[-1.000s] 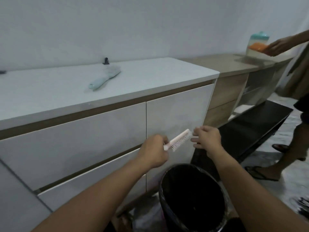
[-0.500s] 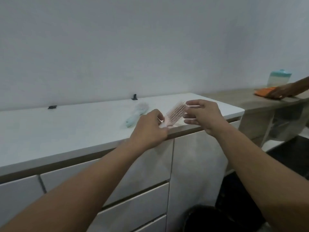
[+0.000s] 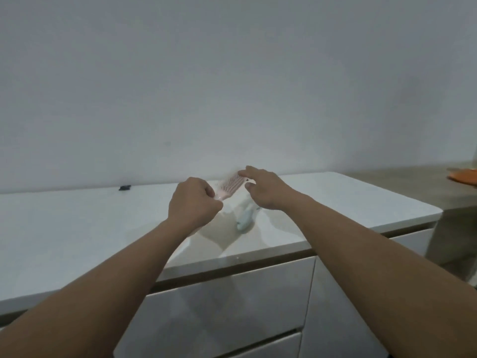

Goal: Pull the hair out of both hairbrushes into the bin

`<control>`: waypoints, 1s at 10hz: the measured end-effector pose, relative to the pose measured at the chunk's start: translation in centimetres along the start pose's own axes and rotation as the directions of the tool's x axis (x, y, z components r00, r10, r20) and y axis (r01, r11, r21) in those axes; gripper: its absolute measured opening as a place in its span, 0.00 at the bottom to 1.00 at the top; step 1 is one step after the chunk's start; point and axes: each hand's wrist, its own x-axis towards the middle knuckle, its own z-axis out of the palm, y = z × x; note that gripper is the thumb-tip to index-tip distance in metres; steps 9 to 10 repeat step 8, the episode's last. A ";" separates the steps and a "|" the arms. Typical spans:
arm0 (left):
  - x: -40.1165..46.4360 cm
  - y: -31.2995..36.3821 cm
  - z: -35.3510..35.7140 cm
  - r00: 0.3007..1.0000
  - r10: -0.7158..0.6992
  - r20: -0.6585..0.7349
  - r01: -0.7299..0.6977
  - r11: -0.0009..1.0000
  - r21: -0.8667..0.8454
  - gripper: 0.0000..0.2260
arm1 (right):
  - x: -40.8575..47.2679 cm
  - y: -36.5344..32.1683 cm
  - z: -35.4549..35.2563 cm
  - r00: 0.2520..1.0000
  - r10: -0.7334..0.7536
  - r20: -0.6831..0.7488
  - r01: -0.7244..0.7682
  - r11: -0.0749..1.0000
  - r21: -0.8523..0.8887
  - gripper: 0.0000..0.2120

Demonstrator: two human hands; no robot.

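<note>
- Above the white counter (image 3: 77, 228), the left hand (image 3: 192, 202) is clamped on the handle of the pink hairbrush (image 3: 231, 184); the right hand (image 3: 263, 189) has its fingers parted, forefinger and thumb touching the brush head.
- Below them, the pale blue hairbrush (image 3: 246, 218) lies on the counter, untouched.
- Judged step: picking hair from the pink brush, though blur hides any strands.
- Next move calls for returning over the bin, which is out of view.
- Compared with a second ago, the brush is raised over the counter and the bin has dropped from sight.
</note>
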 end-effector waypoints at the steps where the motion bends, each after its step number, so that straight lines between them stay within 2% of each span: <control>1: 0.8 -1.3 0.2 0.998 -0.053 0.020 0.051 0.995 0.084 0.05 | 1.9 -0.5 1.6 0.990 0.001 0.141 0.022 0.987 -0.162 0.22; 2: 1.4 -2.0 0.4 0.991 -0.107 0.079 0.094 0.984 0.148 0.07 | 2.6 -0.8 2.7 0.981 0.038 0.192 0.002 0.979 -0.204 0.22; 4: 1.5 -2.1 1.0 0.985 -0.124 0.116 0.102 0.978 0.179 0.15 | 3.1 -0.4 3.7 0.957 0.121 0.262 -0.046 0.960 -0.277 0.22; 6: 1.9 -2.2 1.3 0.980 -0.124 0.154 0.088 0.971 0.220 0.15 | 2.5 0.0 3.1 0.956 0.089 0.280 -0.038 0.983 -0.182 0.24; 7: 1.8 -2.0 0.7 0.977 -0.126 0.173 0.086 0.971 0.222 0.16 | 2.2 0.7 2.9 0.965 0.053 0.256 -0.024 0.993 -0.114 0.24; 8: 1.0 -1.8 0.0 0.974 -0.153 0.168 0.119 0.973 0.198 0.22 | 1.7 1.9 2.7 0.990 0.059 0.127 -0.056 0.998 -0.022 0.23; 10: 1.0 -1.8 0.0 0.974 -0.153 0.168 0.119 0.973 0.198 0.22 | 1.7 1.9 2.7 0.990 0.059 0.127 -0.056 0.998 -0.022 0.23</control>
